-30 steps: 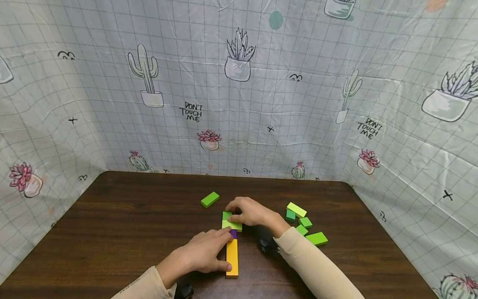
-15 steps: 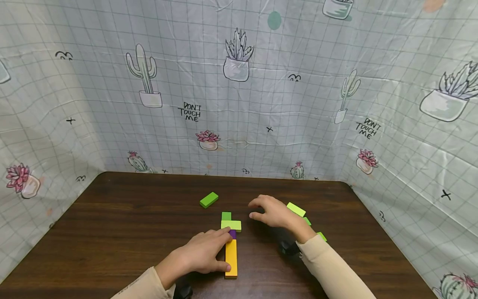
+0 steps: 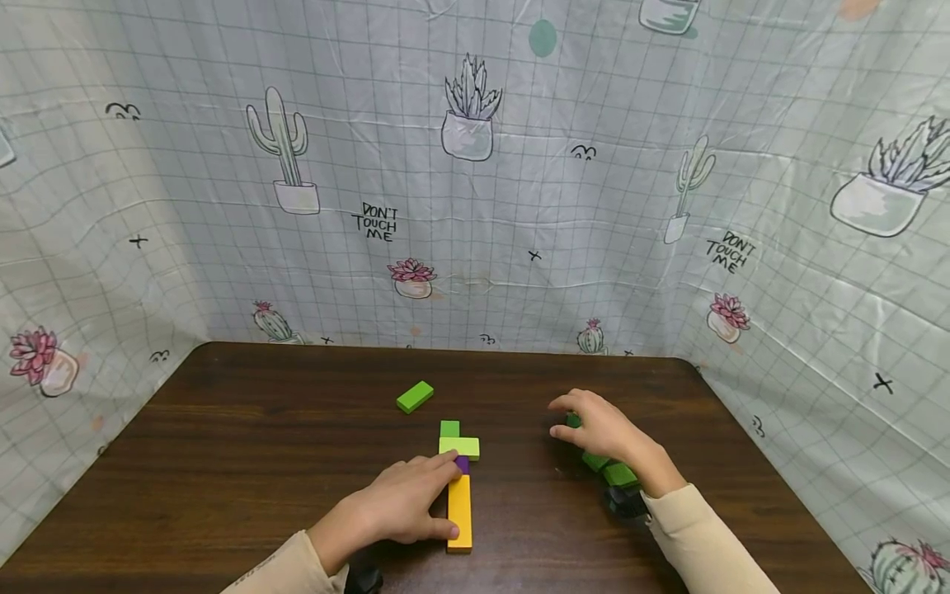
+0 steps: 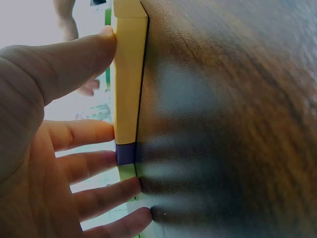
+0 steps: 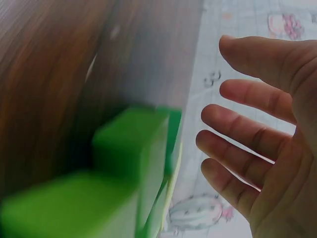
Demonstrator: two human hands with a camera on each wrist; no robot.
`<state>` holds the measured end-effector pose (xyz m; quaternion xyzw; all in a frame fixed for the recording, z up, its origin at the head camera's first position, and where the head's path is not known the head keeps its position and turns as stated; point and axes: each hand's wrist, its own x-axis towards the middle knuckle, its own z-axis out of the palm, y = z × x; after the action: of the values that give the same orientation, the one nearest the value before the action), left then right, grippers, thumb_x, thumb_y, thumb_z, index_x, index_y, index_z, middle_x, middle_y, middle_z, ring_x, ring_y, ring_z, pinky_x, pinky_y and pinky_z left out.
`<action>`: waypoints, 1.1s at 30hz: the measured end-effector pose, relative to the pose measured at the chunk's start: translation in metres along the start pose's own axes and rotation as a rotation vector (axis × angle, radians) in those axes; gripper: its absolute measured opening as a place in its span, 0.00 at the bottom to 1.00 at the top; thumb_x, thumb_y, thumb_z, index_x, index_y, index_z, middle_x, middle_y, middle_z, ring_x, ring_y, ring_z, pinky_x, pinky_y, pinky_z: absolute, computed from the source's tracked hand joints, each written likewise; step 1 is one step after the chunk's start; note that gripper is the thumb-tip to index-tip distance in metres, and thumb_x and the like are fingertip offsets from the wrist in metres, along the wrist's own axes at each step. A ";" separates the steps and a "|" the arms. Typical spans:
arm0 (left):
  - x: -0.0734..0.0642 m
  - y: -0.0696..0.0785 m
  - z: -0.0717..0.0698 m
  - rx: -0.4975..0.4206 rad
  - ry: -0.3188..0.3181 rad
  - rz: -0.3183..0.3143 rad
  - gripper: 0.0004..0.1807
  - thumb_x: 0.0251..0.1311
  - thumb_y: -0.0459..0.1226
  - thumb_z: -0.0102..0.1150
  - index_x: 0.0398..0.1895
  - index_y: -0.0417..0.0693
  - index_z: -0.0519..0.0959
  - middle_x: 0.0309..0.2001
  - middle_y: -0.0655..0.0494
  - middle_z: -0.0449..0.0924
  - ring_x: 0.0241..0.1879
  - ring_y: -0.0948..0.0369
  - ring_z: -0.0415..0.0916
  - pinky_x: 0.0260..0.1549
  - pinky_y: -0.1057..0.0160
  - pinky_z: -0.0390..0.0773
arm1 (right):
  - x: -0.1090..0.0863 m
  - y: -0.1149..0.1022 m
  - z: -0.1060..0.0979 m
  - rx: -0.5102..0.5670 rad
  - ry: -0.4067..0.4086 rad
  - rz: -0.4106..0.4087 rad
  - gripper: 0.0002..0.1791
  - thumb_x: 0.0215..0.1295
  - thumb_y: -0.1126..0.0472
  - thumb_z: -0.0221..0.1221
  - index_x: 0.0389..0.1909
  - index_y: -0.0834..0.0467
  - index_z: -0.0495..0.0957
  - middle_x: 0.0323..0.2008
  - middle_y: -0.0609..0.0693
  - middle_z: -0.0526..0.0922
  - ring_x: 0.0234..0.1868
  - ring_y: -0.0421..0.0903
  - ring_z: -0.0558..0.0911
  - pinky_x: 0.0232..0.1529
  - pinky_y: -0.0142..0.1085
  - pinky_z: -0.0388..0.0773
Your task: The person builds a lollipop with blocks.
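My left hand (image 3: 401, 499) lies along a line of blocks in the middle of the table. Its thumb touches the side of a long orange block (image 3: 460, 520), and its spread, nearly straight fingers reach to a small purple block (image 3: 463, 465) and a light green block (image 3: 465, 447) beyond it. A small green block (image 3: 449, 428) stands at the far end, forming a stepped shape. Over a group of green blocks (image 3: 620, 475) on the right hovers my right hand (image 3: 604, 429). The right wrist view shows its fingers (image 5: 237, 129) relaxed and apart, with nothing held; the blocks (image 5: 131, 144) there are blurred.
A separate green block (image 3: 415, 397) lies toward the back of the dark wooden table (image 3: 260, 462). Curtains (image 3: 475, 223) printed with cacti surround the table at the back and sides. My right hand and forearm hide part of the right-hand group.
My right hand has left the far end of the block line and moved right, over the green blocks. My left hand has stayed in place against the orange and purple blocks.
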<state>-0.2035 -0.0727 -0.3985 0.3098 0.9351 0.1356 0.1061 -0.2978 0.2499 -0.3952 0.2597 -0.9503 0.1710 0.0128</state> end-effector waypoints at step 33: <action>0.000 -0.002 -0.001 0.008 0.014 0.006 0.39 0.53 0.59 0.63 0.64 0.51 0.70 0.70 0.51 0.60 0.65 0.50 0.63 0.59 0.45 0.66 | -0.006 0.018 0.006 -0.027 0.014 -0.044 0.12 0.58 0.62 0.66 0.43 0.57 0.83 0.38 0.46 0.80 0.41 0.47 0.77 0.41 0.42 0.75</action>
<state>-0.2044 -0.0742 -0.3985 0.3119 0.9355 0.1344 0.0978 -0.3007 0.2655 -0.4071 0.2790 -0.9466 0.1596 0.0265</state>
